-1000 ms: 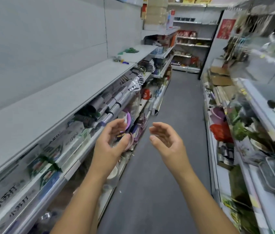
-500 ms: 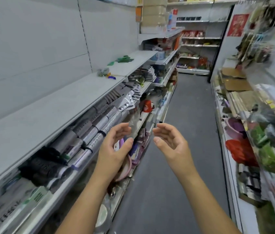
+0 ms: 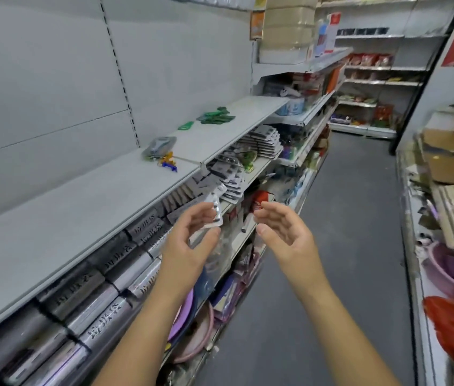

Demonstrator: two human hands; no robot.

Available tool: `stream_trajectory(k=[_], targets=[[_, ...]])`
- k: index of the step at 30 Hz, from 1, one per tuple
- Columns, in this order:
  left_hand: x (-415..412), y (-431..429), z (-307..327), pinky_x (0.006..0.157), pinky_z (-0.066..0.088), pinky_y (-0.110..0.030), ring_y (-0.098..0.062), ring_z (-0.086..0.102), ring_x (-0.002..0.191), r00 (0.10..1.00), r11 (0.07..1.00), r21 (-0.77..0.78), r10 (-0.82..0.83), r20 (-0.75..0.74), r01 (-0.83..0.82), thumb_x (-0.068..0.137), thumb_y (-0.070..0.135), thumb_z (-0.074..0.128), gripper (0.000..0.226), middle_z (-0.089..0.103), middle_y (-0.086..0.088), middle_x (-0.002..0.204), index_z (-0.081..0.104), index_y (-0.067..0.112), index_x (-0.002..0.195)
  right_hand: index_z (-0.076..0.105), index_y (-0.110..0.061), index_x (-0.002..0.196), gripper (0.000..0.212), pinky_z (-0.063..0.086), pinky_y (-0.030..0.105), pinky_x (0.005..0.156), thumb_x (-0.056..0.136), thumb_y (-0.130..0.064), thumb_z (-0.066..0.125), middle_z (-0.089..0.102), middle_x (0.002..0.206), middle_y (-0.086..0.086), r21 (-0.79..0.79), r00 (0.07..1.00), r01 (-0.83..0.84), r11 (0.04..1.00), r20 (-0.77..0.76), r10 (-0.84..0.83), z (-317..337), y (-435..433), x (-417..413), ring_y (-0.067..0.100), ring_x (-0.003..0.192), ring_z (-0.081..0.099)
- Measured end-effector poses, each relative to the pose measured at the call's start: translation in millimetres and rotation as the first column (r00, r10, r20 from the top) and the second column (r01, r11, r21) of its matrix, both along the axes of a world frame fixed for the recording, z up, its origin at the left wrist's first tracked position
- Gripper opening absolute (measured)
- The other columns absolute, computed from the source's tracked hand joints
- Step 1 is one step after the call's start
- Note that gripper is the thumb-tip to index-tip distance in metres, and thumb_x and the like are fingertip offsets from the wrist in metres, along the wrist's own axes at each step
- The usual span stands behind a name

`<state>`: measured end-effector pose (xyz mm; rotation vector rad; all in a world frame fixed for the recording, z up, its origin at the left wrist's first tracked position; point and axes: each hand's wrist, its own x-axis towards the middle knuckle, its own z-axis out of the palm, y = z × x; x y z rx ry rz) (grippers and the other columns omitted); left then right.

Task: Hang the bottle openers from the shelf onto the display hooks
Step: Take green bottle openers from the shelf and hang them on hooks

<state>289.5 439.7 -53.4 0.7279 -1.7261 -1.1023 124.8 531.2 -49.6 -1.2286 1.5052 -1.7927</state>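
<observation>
I am working bare-handed: my left hand (image 3: 189, 240) and right hand (image 3: 284, 235) are showing short, trimmed nails (image 3: 259, 232). My left forearm (image 3: 147, 324) and right forearm (image 3: 331, 316) are running in uncovered from the near edge, slim and smooth, bare all the way to the wrists.

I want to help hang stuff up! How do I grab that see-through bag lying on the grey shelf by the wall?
I'd pinch the loose plastic at the far end of the clear bag, reaching down from the aisle side. It lies flat on the shelf, the wall stands close behind it, and a small blue and yellow thing crowds its near end.
</observation>
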Motion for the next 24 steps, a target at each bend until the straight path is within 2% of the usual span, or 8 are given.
stream_trajectory(k=[7, 12, 14, 19, 24], targets=[[-102.1, -136.2, -5.2, 0.100, 0.049, -0.026, -0.006, 0.064, 0.113, 0.997, 0.998, 0.050, 0.045, -0.056, -0.043, 0.085, 0.030, 0.066, 0.038, 0.070, 0.013, 0.115, 0.064, 0.027, 0.123, 0.061, -0.026, 0.124, 0.033, 0.053, 0.035, 0.100, 0.093, -0.016, 0.069, 0.069, 0.115, -0.004, 0.053, 0.999, -0.037, 0.998, -0.035, 0.039, 3.6, -135.3, -98.9, 0.013, 0.111, 0.065], [-173.4, -220.0, 8.8, 0.099, 0.052, -0.030, -0.008, 0.065, 0.109, 0.994, 0.995, 0.073, 0.070, -0.085, -0.064, 0.088, 0.021, 0.068, 0.035, 0.070, 0.006, 0.114, 0.064, 0.022, 0.123, 0.062, -0.029, 0.123, 0.032, 0.052, 0.032, 0.098, 0.093, -0.019, 0.069, 0.068, 0.115, -0.005, 0.046, 0.997, -0.069, 0.997, -0.018, 0.070, 16.8, -221.3, -169.9, 0.012, 0.112, 0.064], [-197.4, -246.8, 10.9, 0.097, 0.052, -0.027, -0.008, 0.066, 0.109, 0.994, 0.995, 0.048, 0.092, -0.061, -0.090, 0.087, 0.024, 0.067, 0.035, 0.071, 0.007, 0.113, 0.065, 0.023, 0.122, 0.062, -0.029, 0.123, 0.032, 0.052, 0.031, 0.098, 0.093, -0.019, 0.068, 0.068, 0.116, -0.005, 0.041, 0.997, -0.078, 0.996, -0.008, 0.079, 18.0, -251.1, -196.8, 0.012, 0.112, 0.064], [-257.6, -306.4, 8.5, 0.098, 0.053, -0.028, -0.005, 0.065, 0.109, 0.975, 0.974, 0.061, 0.219, -0.038, -0.216, 0.093, 0.012, 0.068, 0.031, 0.071, 0.010, 0.112, 0.065, 0.026, 0.120, 0.062, -0.028, 0.122, 0.031, 0.052, 0.032, 0.099, 0.094, -0.018, 0.068, 0.069, 0.115, -0.006, 0.035, 0.990, -0.139, 0.990, -0.003, 0.139, 12.8, -324.2, -269.3, 0.011, 0.112, 0.064], [-322.5, -355.2, 5.0, 0.101, 0.051, -0.035, -0.011, 0.065, 0.110, 0.918, 0.918, 0.064, 0.395, -0.039, -0.392, 0.089, 0.023, 0.070, 0.031, 0.071, 0.009, 0.111, 0.066, 0.030, 0.118, 0.061, -0.024, 0.125, 0.034, 0.053, 0.027, 0.098, 0.093, -0.014, 0.067, 0.069, 0.115, -0.006, 0.022, 0.963, -0.269, 0.963, -0.013, 0.269, 10.8, -395.3, -348.4, 0.008, 0.109, 0.065]])
